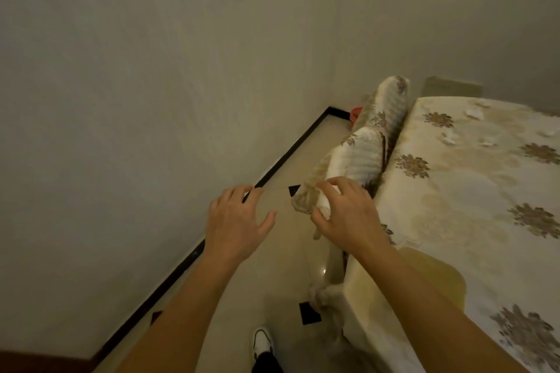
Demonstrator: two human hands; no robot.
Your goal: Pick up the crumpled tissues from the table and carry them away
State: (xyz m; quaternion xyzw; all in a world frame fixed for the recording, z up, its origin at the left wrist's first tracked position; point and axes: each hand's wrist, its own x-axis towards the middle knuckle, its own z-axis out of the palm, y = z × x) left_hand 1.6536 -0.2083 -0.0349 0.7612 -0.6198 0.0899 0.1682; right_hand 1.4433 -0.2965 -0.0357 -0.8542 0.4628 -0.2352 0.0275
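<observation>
Several small white crumpled tissues [451,138] lie on the far part of the table [472,191], which is covered with a cream floral cloth; another tissue [474,112] sits near the far edge. My left hand [236,221] hovers over the floor left of the table, fingers spread, holding nothing. My right hand [348,215] is curled with its fingers apart in front of the near corner of a covered chair back [357,157], well short of the tissues. The white between its thumb and fingers looks like chair cover.
Two chairs in cream striped covers stand along the table's left side, the farther chair [391,106] by the wall corner. A narrow strip of tiled floor [291,266] runs between the wall [136,130] and the table. My shoe [262,342] shows below.
</observation>
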